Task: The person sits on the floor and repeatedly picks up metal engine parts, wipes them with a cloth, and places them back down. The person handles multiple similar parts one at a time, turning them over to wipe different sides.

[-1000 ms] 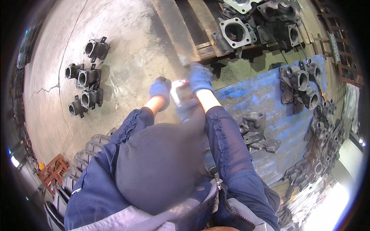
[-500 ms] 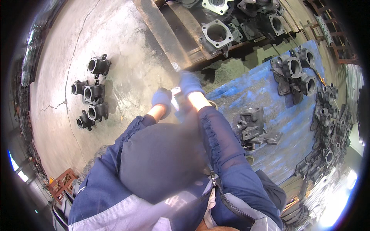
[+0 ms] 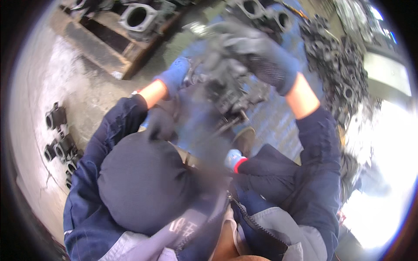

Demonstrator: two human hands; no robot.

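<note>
A dark grey metal casting [image 3: 237,93] lies low in front of me, over the blue-stained surface, its outline blurred. My left hand [image 3: 176,75], in a blue glove, is closed at a dark curved metal piece beside the casting's left side; whether the two are joined is unclear. My right hand [image 3: 265,56], gloved in blue with a dark palm, is above the casting's far right side. Motion smears its fingers, so its grip is unclear. A small shiny silver thing [image 3: 198,29] shows as a blur beyond those fingers; I cannot make out what it is.
A wooden pallet [image 3: 93,52] with flanged castings [image 3: 138,17] stands at the far left. More castings [image 3: 65,145] sit on the concrete floor at left. Several others lie on the blue surface [image 3: 278,130] at the far right, beside a large heap [image 3: 337,65].
My view has swung right. My hands, close together near the pallet's corner before, are now apart over the blue surface. The right hand has moved right, over the casting.
</note>
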